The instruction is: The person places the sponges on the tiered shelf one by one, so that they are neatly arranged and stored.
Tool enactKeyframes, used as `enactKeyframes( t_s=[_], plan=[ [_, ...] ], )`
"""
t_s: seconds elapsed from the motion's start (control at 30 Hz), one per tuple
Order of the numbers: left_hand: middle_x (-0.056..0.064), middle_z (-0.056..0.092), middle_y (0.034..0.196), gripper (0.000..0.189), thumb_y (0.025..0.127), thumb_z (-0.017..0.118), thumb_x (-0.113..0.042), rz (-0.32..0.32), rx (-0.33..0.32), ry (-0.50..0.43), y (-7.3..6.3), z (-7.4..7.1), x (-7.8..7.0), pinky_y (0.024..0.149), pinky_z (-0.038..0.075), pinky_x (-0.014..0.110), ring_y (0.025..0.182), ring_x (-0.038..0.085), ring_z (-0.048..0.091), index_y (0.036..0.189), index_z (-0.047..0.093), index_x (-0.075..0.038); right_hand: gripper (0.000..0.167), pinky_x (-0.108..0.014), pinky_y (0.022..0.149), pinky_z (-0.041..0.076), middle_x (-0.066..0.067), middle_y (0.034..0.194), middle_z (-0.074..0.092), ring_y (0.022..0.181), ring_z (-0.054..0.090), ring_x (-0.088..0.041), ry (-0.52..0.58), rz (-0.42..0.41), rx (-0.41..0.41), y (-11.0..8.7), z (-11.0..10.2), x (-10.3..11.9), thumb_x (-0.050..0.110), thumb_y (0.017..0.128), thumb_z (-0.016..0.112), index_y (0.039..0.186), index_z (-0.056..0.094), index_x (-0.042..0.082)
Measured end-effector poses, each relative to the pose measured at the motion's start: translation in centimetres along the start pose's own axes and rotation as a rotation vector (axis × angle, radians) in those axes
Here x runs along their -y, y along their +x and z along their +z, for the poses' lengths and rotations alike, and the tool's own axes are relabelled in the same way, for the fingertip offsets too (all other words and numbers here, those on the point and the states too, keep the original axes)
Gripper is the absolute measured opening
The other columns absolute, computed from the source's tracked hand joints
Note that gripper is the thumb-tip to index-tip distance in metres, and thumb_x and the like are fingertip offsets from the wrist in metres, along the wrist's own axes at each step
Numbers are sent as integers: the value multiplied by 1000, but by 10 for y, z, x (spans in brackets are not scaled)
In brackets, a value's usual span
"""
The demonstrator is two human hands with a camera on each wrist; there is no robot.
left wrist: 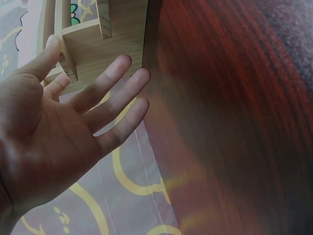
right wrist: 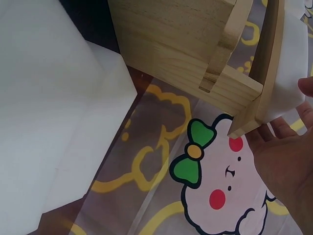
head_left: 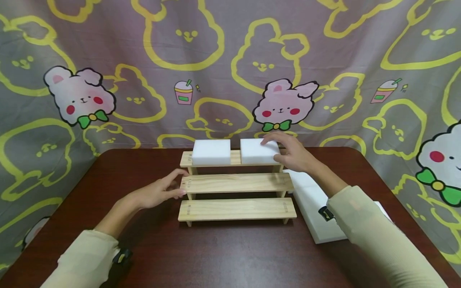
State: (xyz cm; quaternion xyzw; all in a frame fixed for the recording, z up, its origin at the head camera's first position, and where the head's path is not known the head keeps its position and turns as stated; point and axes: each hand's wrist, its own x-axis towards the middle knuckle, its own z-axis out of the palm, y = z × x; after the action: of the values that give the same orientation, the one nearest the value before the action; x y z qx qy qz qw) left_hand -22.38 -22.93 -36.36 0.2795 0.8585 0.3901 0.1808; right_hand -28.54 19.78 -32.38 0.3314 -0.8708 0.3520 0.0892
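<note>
A three-tier wooden display rack (head_left: 237,183) stands on the table. On its top tier sit two white foam blocks, the left block (head_left: 211,151) and the right block (head_left: 257,151), with a gap between them. My right hand (head_left: 293,154) holds the right block at its right end, index finger over the top and thumb at the front corner. At the left end of the middle tier, my left hand (head_left: 158,191) pinches the board between thumb and index finger. Its other three fingers (left wrist: 117,103) stretch out free beside the rack's side panel (left wrist: 105,54) in the left wrist view.
White foam sheets (head_left: 317,216) lie on the table right of the rack, partly under my right forearm. The dark red-brown table (head_left: 230,256) extends in front. A patterned curtain (head_left: 216,80) hangs behind and along both sides.
</note>
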Motion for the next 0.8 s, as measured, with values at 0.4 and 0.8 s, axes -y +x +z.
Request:
enactKeyframes(
  t_s=[0.4,0.8],
  plan=[
    [19,70,106,50,108,58,-17,2,1,4,0,0,1,88,52,54,96,32,67,148,30,-5,48,-57,104,40,-16,142,58,135,50,-31,15,-20,17,-2,-1,-2,-5,77,54,121,68,9],
    [20,69,109,51,108,58,-19,-12,3,-1,-1,0,-1,89,51,54,97,32,67,149,29,-5,50,-61,107,36,-17,146,55,138,47,-34,57,-30,34,-6,-6,-3,-2,80,52,126,66,7]
  ],
)
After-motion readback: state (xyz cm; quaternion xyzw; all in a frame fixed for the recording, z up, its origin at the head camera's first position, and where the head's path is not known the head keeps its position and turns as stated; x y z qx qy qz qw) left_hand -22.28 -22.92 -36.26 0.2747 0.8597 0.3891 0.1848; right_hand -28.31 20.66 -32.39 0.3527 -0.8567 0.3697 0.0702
